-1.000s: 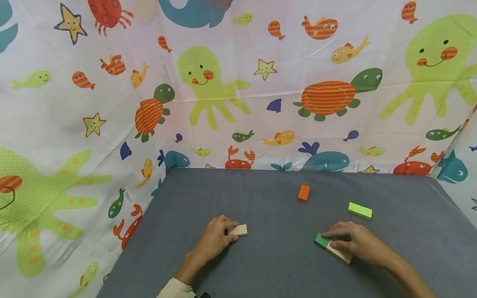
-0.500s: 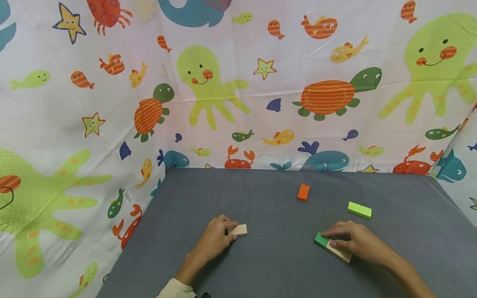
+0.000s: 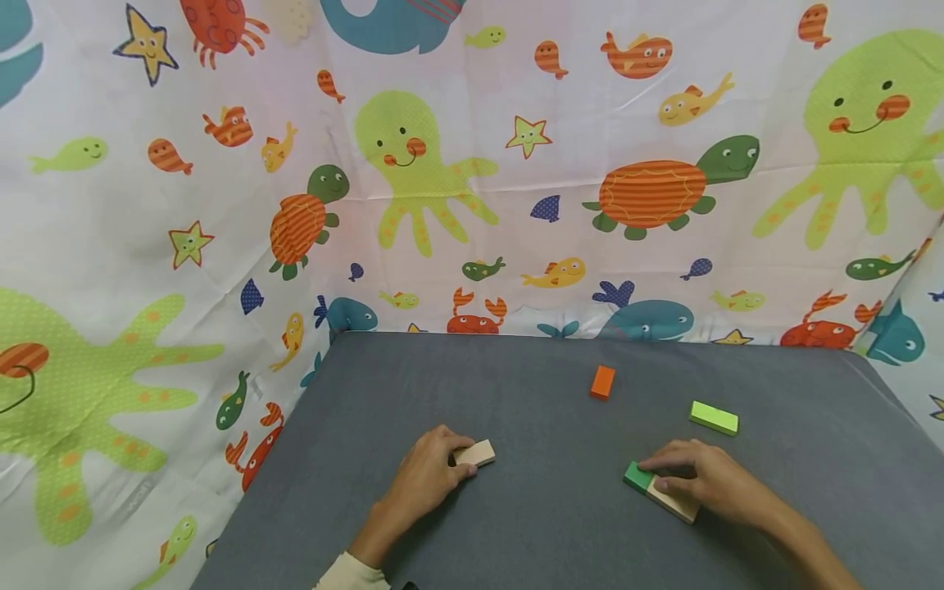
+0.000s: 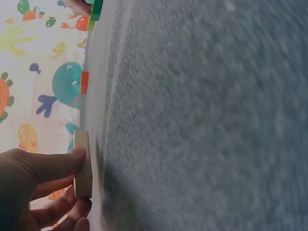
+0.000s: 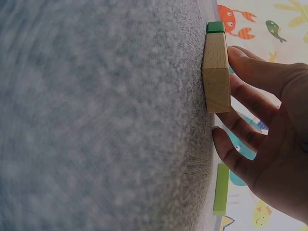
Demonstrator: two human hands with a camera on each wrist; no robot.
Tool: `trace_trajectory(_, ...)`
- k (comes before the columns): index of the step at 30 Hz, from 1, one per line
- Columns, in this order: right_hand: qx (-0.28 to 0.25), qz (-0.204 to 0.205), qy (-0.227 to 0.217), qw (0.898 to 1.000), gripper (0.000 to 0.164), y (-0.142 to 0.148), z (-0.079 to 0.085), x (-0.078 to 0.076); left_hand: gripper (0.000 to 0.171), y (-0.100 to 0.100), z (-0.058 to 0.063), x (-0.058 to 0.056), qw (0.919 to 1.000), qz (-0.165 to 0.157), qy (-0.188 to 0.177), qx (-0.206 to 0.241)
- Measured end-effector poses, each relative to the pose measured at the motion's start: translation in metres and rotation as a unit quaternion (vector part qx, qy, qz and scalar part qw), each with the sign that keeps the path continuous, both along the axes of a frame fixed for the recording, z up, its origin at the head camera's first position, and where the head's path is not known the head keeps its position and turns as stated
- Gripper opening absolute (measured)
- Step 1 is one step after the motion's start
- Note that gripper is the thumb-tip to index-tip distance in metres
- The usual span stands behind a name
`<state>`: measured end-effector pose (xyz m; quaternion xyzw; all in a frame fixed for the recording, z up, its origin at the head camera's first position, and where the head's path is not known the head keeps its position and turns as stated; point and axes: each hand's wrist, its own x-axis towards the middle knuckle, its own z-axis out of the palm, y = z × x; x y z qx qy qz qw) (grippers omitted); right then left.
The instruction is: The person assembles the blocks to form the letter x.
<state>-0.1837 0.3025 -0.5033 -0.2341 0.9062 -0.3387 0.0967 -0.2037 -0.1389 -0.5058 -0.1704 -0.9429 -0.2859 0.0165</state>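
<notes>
Grey felt-like cloth covers the bench (image 3: 546, 524), w/ a cartoon sea-creature curtain (image 3: 413, 164) hung behind and to the left.

Head view: person's left hand (image 3: 428, 479) rests on the bench, fingers curled round the near end of a small pale wood block (image 3: 478, 452), pinching it. Right hand (image 3: 708, 483) lies over a longer pale wood block (image 3: 673, 501) that sits end to end, touching, w/ a dark green block (image 3: 636, 475); fingertips press on top of both. Past the right hand, apart from it, lies a lime green block (image 3: 714, 418). Further back, nr the middle, an orange block (image 3: 602, 382) lies alone.

Left wrist view (turned sideways, blurry): thumb above and fingers (image 4: 57, 211) below grasp the small pale wood block (image 4: 83, 163), which looks flat on the cloth. Orange block (image 4: 84, 83) shows far off, plus a sliver of green at the top edge.

Right wrist view (also sideways): longer pale wood block (image 5: 216, 72) flat on the cloth, dark green block (image 5: 215, 27) butted against its far end. Fingers (image 5: 255, 72) lie fairly straight along its top, not wrapped round it; thumb hangs free nearer the camera. Lime green block (image 5: 221, 190) lies beyond.

Judgement: each hand seems to be getting hold of a block, neither lifted yet. Next move prob. calls for the right hand to close thumb and fingers on the long block's sides w/o nudging the green one, and for the left to keep its pinch square as it lifts.
</notes>
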Motion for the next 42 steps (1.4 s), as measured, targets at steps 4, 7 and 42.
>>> trace_trajectory(4, 0.004, -0.003, 0.001, 1.000, 0.025, 0.000, 0.000, 0.000, 0.033, 0.005, 0.004, 0.003, 1.0000, 0.007, 0.005, -0.001)
trace_trajectory(7, 0.008, -0.007, -0.004, 1.000, 0.025, 0.000, 0.000, 0.000, 0.032, 0.009, 0.006, 0.005, 0.9999, 0.009, 0.012, -0.004)
trace_trajectory(42, 0.018, -0.014, 0.017, 1.000, 0.024, -0.002, 0.000, 0.001, 0.035, 0.076, 0.015, 0.028, 0.9996, -0.026, -0.001, 0.012)
